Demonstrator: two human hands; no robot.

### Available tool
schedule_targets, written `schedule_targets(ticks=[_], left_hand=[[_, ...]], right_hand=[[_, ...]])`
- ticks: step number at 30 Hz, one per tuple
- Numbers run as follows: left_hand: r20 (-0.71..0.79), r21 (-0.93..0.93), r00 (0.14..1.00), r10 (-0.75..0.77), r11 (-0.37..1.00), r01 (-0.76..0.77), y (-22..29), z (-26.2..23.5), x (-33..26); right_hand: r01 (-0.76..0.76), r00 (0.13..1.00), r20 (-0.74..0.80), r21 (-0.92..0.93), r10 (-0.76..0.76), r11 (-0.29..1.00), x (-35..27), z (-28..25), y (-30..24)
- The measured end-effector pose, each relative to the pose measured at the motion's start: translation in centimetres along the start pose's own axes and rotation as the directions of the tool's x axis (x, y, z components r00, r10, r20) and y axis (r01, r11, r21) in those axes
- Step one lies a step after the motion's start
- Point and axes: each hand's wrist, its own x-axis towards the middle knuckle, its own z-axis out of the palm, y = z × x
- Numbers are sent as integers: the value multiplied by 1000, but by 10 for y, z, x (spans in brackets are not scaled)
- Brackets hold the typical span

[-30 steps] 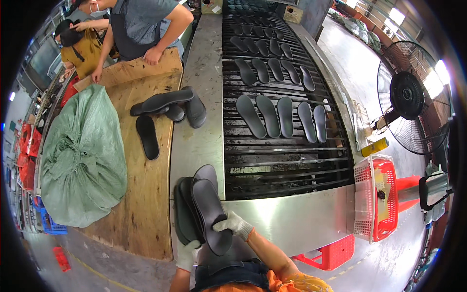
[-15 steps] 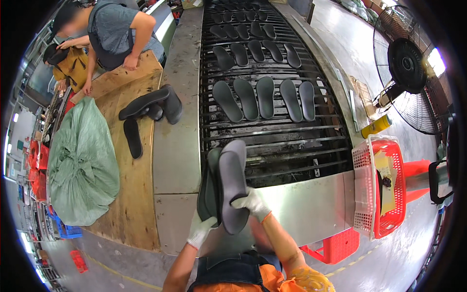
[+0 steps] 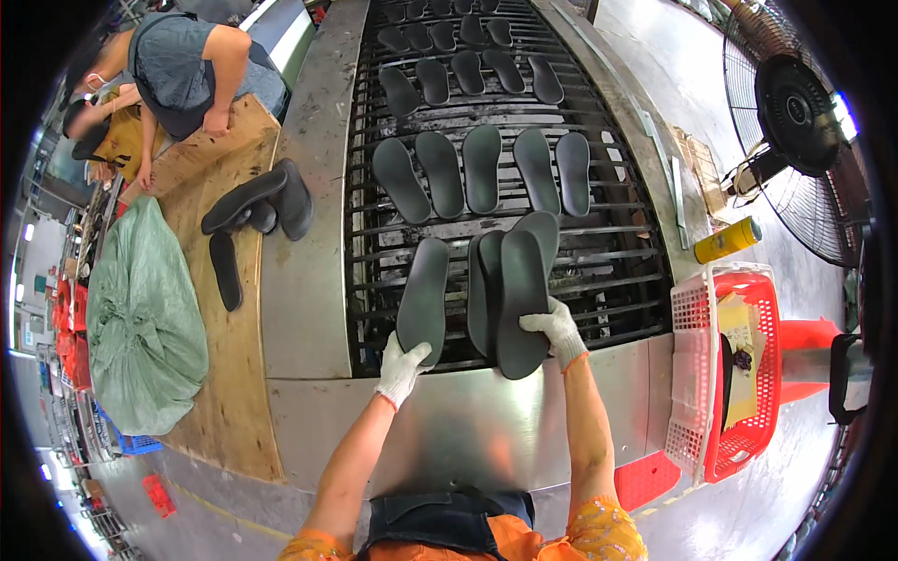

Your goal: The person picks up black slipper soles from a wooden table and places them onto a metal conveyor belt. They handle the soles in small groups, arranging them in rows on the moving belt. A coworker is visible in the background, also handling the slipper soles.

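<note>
Left to right: far left of frame, a bulging green sack (image 3: 145, 323), tied shut, contents hidden, soft crinkled fabric, lying on the plywood worktop (image 3: 234, 411). Upper left, loose dark insoles (image 3: 253, 201) piled on that plywood, near another person's hand (image 3: 217, 122).

Centre: left hand (image 3: 402, 366), white knit glove, grip clamped on the heel end of a single dark insole (image 3: 424, 297), which lies flat on the metal grate conveyor (image 3: 374, 280). Just beside it, right hand (image 3: 557, 329), same glove, grip clamped on a stack of insoles (image 3: 513, 290), fanned, toes pointing up-frame, heel end over the steel apron (image 3: 468, 430). Insoles are matte, smooth and foot-shaped.

Upper centre: rows of insoles (image 3: 482, 168) lying flat on the grate bars.

Right: yellow can (image 3: 728, 240) on its side; red-and-white perforated plastic basket (image 3: 697, 374) holding yellowish sheets; black fan (image 3: 795, 103) at upper right.
</note>
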Motion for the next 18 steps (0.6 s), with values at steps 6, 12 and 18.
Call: schedule_targets(ticks=[6, 12, 18], left_hand=[[-45, 40, 999, -21, 999, 23, -9, 5, 11], [-61, 80, 997, -38, 996, 43, -12, 9, 19], [-54, 95, 996, -73, 992, 77, -8, 13, 22]], right_hand=[[32, 993, -117, -6, -33, 999, 16, -30, -11], [31, 976, -218, 14, -28, 999, 20, -41, 0], [-15, 971, -239, -174, -27, 985, 16, -59, -12]])
